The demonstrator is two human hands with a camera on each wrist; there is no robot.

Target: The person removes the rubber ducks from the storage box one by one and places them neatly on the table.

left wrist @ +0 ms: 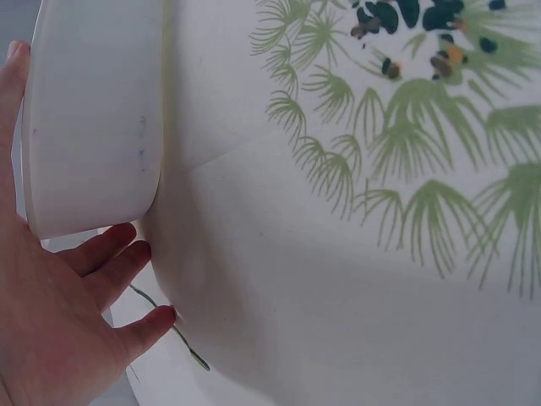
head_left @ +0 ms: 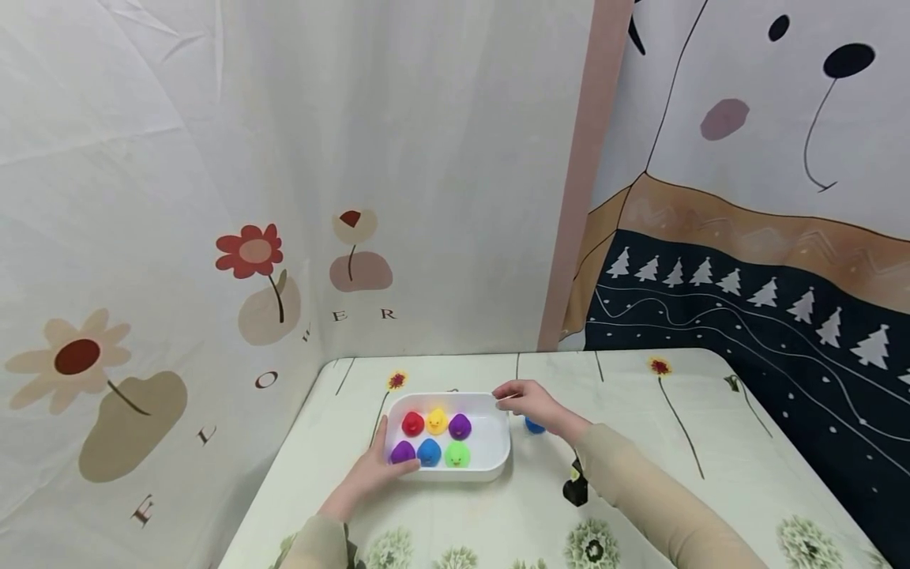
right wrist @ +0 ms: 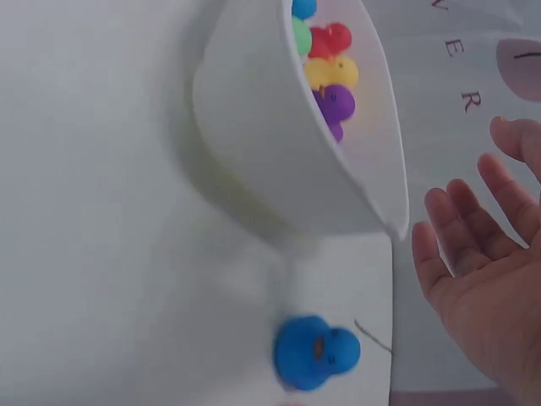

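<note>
A white plastic tub (head_left: 490,462) stands on the table with several toy ducks inside: a red duck (head_left: 412,423), a yellow duck (head_left: 437,421), a green duck (head_left: 457,454), a blue duck (head_left: 429,452) and purple ones, including one at the back (head_left: 460,427). My left hand (head_left: 373,466) holds the tub's left end, thumb along the front rim and fingers around the side. Above the tub's back right corner hovers my right hand (head_left: 532,401), its fingers loosely bent with nothing in them (right wrist: 490,271). Another blue duck (right wrist: 311,351) sits on the table right of the tub, partly hidden by the right hand in the head view.
A pale cloth with printed flowers covers the table (head_left: 640,450). Printed curtains hang behind and on both sides, a white one (head_left: 441,158) meeting the table's back edge. A sliver of something pink (right wrist: 292,404) shows at the right wrist view's bottom edge.
</note>
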